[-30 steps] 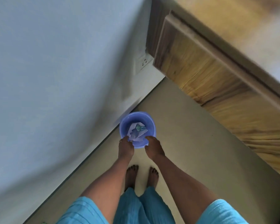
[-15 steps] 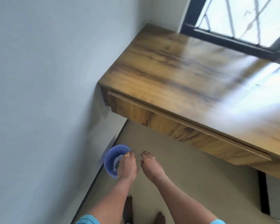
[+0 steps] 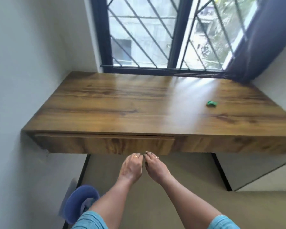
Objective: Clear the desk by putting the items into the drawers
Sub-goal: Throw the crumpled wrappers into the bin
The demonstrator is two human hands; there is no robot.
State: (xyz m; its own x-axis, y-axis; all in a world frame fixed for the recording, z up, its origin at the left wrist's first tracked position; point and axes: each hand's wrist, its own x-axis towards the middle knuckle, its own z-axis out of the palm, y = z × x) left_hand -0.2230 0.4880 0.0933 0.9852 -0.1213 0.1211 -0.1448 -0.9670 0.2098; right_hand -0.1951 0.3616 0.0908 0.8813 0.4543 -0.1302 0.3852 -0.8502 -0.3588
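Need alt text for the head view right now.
The left hand and right hand reach side by side toward the lower edge of the closed drawer under a wooden desk. A small green item lies on the desk's right part; a blue bin sits on the floor, left.

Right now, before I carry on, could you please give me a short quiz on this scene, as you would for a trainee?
1. True or false: the drawer stands pulled open.
2. Where on the desk does the small green item lie? A: left end. B: middle. C: right part.
3. Fill in: the blue bin stands on the ____.
Key: 1 false; 2 C; 3 floor.
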